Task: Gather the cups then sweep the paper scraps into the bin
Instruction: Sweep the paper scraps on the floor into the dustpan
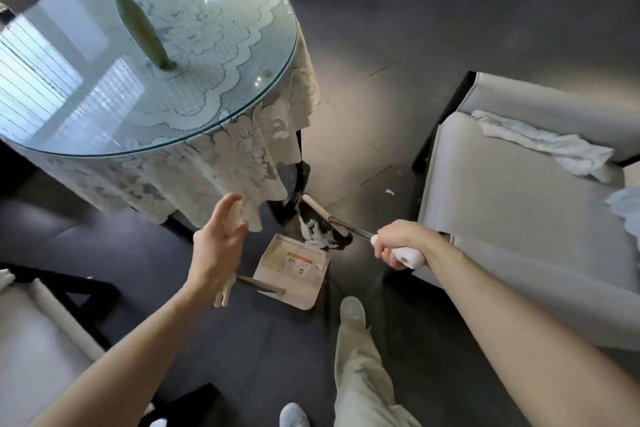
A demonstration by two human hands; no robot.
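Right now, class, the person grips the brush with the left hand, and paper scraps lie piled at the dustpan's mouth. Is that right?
No: the head view shows the right hand gripping the brush, not the left hand. The paper scraps do lie piled at the dustpan's mouth.

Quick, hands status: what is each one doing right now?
Left hand: open, fingers straight, holding nothing.
Right hand: closed round the broom handle.
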